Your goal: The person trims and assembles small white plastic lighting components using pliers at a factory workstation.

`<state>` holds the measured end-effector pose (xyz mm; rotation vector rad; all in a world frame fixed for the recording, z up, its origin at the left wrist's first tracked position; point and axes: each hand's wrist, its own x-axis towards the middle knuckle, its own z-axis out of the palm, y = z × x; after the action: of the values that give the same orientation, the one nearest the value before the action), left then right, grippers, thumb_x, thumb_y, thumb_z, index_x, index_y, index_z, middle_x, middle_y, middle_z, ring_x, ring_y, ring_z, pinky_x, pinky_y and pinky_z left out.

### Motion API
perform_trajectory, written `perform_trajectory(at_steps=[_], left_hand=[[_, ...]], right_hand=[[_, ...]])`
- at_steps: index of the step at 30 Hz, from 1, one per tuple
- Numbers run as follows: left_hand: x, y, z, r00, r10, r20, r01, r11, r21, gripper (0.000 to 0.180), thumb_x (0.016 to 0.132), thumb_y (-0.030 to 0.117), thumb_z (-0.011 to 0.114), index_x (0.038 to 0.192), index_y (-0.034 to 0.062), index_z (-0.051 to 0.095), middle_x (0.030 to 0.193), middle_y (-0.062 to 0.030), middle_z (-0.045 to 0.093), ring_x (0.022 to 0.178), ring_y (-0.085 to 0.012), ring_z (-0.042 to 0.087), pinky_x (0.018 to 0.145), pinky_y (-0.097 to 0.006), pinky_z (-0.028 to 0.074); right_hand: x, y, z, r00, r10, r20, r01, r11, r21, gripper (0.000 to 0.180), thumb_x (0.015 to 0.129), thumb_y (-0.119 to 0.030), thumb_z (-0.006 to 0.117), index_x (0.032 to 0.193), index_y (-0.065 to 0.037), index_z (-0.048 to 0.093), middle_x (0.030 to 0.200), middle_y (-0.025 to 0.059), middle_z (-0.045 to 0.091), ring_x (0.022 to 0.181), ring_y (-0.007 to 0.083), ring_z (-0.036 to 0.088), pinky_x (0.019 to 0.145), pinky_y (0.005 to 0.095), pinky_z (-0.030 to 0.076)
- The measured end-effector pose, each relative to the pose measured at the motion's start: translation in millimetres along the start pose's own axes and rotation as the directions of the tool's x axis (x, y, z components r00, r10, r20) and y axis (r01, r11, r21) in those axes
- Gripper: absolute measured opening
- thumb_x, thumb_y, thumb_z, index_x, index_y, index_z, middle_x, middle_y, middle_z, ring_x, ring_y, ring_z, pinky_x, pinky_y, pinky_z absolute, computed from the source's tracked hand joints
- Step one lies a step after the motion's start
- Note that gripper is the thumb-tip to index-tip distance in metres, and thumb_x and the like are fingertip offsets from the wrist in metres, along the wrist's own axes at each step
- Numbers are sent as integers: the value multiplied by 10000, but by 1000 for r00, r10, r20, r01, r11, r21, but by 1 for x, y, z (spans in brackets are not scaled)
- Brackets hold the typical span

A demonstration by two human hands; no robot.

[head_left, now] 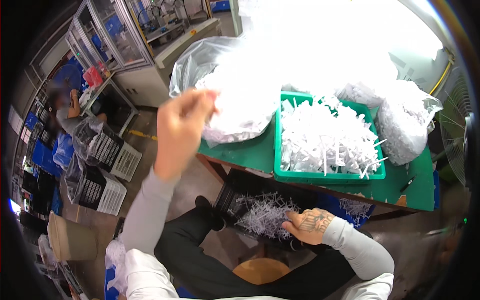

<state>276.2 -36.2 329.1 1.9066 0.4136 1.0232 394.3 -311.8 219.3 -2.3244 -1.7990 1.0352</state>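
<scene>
My left hand (181, 131) is raised beside a clear plastic bag (187, 64) of white pieces at the table's left end. Its thumb and fingers are pinched together; glare and blur hide what they hold, if anything. Low over a black crate (231, 186), my right hand (311, 226) is closed, fingers curled, at the edge of a heap of thin white plastic scraps (265, 217). Whatever it grips is hidden. On the green table stands a green tray (327, 178) heaped with small white plastic parts (327, 135).
A second filled plastic bag (407, 122) sits right of the tray, near a black pen (407, 184). A fan (457, 145) stands at the far right. To the left are bag-lined crates (107, 195), a beige bin (75, 237) and a seated person (70, 112). Strong glare covers the table's back.
</scene>
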Motion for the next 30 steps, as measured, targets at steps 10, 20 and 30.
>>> perform_trajectory(at_steps=[10, 20, 30], left_hand=[[171, -29, 51, 917, 398, 35, -385, 856, 345, 233, 939, 272, 663, 977, 57, 745, 937, -139, 743, 892, -265, 725, 776, -348, 550], [253, -160, 111, 986, -98, -134, 157, 808, 568, 145, 803, 265, 772, 857, 131, 787, 981, -167, 734, 965, -347, 699, 904, -410, 537], [150, -36, 189, 861, 363, 356, -416, 906, 84, 245, 988, 273, 575, 1027, 68, 702, 940, -108, 729, 806, -194, 697, 705, -321, 536]], right_hand=[[-3, -15, 5, 987, -156, 24, 155, 987, 44, 414, 1016, -445, 411, 1066, -62, 558, 819, 205, 696, 848, 423, 681, 780, 513, 547], [-7, -8, 2, 983, -122, 135, 103, 985, 136, 456, 1029, -452, 363, 1113, -60, 581, 891, 203, 714, 910, 405, 689, 834, 511, 540], [-5, 8, 12, 991, -113, 76, 95, 974, 205, 451, 979, -395, 432, 933, 25, 588, 739, 197, 683, 750, 377, 698, 725, 473, 560]])
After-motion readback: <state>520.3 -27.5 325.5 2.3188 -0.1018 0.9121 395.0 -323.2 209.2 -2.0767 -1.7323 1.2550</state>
